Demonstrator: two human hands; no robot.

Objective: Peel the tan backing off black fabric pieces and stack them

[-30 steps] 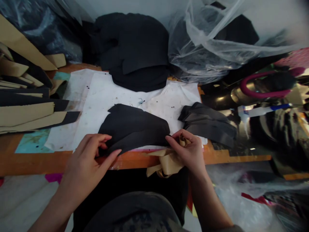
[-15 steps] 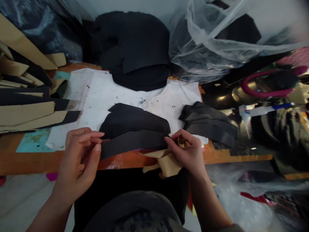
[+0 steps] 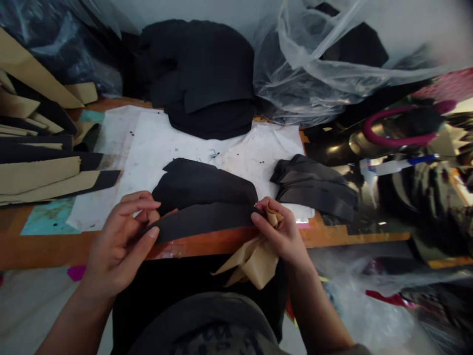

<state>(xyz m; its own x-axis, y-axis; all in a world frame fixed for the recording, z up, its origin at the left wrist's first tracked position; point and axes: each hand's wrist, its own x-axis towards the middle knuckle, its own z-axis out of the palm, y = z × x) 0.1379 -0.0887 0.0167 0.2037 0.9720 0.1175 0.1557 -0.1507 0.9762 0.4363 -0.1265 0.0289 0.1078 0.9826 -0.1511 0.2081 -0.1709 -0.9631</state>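
A long, curved black fabric piece [image 3: 207, 219] is stretched between my hands near the table's front edge. My left hand [image 3: 127, 239] has its thumb on the piece's left end, with the fingers curled behind. Between thumb and forefinger, my right hand [image 3: 279, 231] pinches the right end. Crumpled tan paper [image 3: 260, 264] is bunched in that same palm and hangs below it. Just beyond the held piece, another black piece [image 3: 203, 182] lies flat on white paper [image 3: 148, 143].
Black fabric [image 3: 214, 74] is heaped at the back. Fanned dark pieces [image 3: 314, 187] lie on the right, beside a blue-and-white tool [image 3: 399, 166]. Tan-backed strips [image 3: 40, 175] are stacked at the left, and a clear plastic bag [image 3: 303, 84] stands at the back right.
My left thumb and fingers have closed on the left end of the black piece. The tan paper under my right hand has swung and hangs lower. The view has shifted slightly.
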